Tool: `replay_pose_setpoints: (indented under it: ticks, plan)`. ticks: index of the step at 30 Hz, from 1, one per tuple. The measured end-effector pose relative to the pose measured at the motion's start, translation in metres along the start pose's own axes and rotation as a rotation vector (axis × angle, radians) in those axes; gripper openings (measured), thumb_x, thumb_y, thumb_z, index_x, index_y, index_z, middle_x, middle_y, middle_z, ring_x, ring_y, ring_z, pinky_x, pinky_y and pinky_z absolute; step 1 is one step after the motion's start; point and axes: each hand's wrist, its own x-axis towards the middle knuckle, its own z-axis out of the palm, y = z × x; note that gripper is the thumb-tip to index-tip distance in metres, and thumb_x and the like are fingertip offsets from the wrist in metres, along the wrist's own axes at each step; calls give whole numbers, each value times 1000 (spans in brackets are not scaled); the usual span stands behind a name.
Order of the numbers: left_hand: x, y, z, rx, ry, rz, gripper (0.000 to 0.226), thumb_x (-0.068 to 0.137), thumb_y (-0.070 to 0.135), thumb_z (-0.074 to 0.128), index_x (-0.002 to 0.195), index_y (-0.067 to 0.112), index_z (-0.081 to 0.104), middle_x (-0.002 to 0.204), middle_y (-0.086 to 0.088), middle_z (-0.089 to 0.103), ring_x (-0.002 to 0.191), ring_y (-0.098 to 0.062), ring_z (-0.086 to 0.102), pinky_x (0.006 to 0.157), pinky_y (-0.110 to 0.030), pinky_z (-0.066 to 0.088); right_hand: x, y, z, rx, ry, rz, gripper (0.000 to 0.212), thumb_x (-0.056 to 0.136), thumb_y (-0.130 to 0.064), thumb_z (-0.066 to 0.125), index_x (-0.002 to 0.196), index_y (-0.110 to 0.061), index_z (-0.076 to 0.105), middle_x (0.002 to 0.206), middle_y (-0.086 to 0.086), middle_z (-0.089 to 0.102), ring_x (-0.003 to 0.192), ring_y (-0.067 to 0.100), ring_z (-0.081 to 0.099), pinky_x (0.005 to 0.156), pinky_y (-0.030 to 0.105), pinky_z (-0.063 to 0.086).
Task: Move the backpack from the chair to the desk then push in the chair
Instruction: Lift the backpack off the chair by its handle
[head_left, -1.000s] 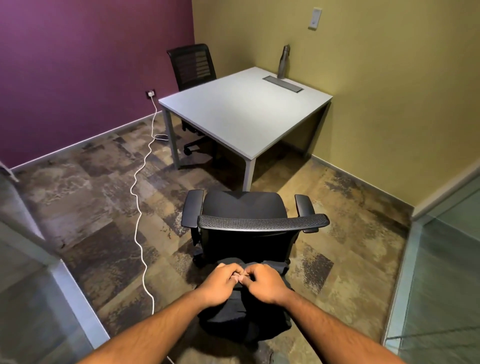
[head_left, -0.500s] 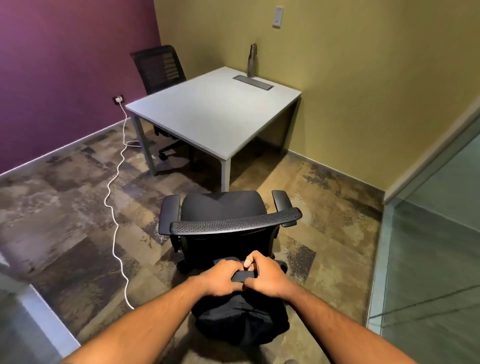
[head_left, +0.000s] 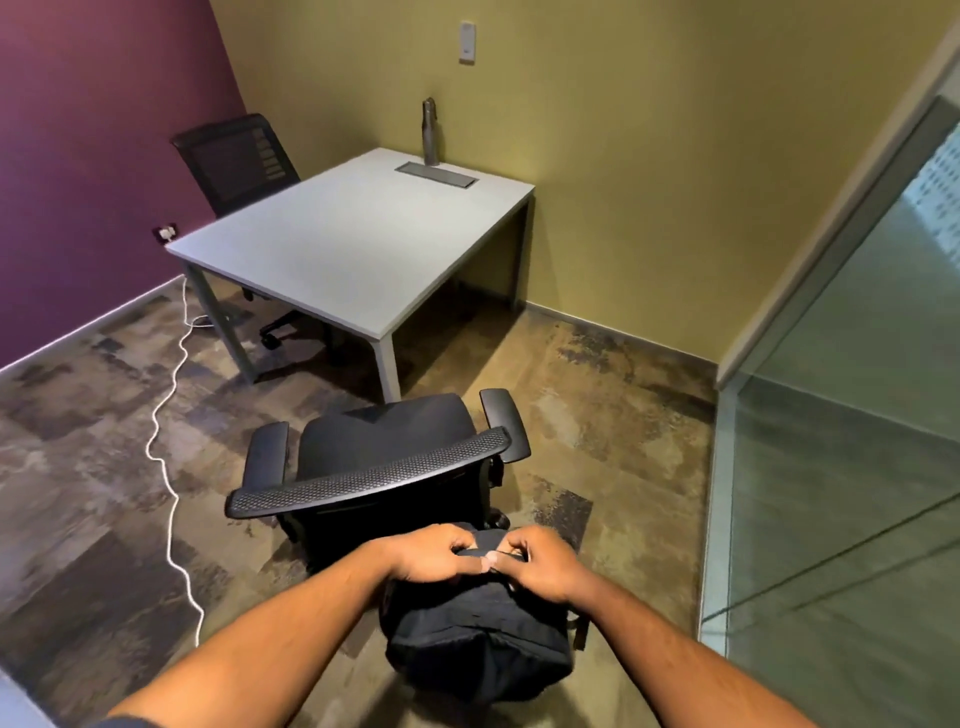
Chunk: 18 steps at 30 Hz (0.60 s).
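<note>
Two chairs in this small room: the black mesh-backed chair (head_left: 384, 467) sits in the foreground, seat bare, pulled well clear of the white desk (head_left: 343, 244), and a second black chair (head_left: 236, 161) is tucked at the desk's far side by the purple wall. On the desk, a slim bottle (head_left: 429, 131) stands at the back edge, just behind a grey cable hatch (head_left: 435, 174). A white cable (head_left: 169, 467) snakes across the carpet on the left; a glass partition (head_left: 841, 467) walls off the right. The mesh chair stands squarely between the person and the desk. Left hand (head_left: 434, 558) and right hand (head_left: 540, 564) meet over the black backpack (head_left: 475, 639), fingers curled tight, pinching its top handle, and the bag hangs low behind the chair's backrest.
</note>
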Motion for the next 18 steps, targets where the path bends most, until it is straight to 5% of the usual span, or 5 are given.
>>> replay_pose_setpoints:
  ticks: [4, 7, 12, 14, 18]
  plan:
    - [41, 35, 3, -26, 2, 13, 34, 104, 42, 58, 76, 22, 54, 75, 2, 56, 69, -12, 50, 67, -31, 38, -5, 33, -38, 54, 32, 1, 40, 98, -37, 70, 61, -29, 60, 62, -7, 67, 58, -1, 56, 65, 29, 43]
    - [75, 69, 2, -97, -20, 21, 34, 105, 35, 58, 73, 25, 58, 66, 6, 64, 60, -6, 55, 62, -22, 42, -11, 62, -71, 81, 70, 43, 39, 98, -40, 68, 62, -27, 64, 65, -2, 73, 57, 0, 57, 63, 21, 42]
    - [128, 120, -4, -137, 15, 74, 36, 105, 31, 60, 70, 24, 54, 62, 5, 64, 51, -3, 47, 58, -23, 38, -13, 100, -127, 18, 144, 66, 39, 98, -44, 66, 61, -33, 61, 62, -17, 68, 63, -4, 61, 63, 13, 41]
    - [145, 136, -7, -151, 33, 79, 33, 104, 32, 61, 72, 24, 56, 62, 5, 65, 48, -2, 47, 55, -19, 37, -12, 111, -147, -8, 171, 69, 35, 99, -44, 67, 65, -35, 61, 70, -16, 68, 70, -4, 62, 65, 14, 40]
    - [182, 165, -17, -171, 40, 108, 35, 105, 31, 59, 72, 23, 55, 63, 3, 65, 51, -3, 50, 56, -19, 38, -3, 131, -184, 7, 210, 115, 31, 99, -45, 66, 82, -19, 72, 87, -4, 76, 83, 11, 68, 80, 37, 51]
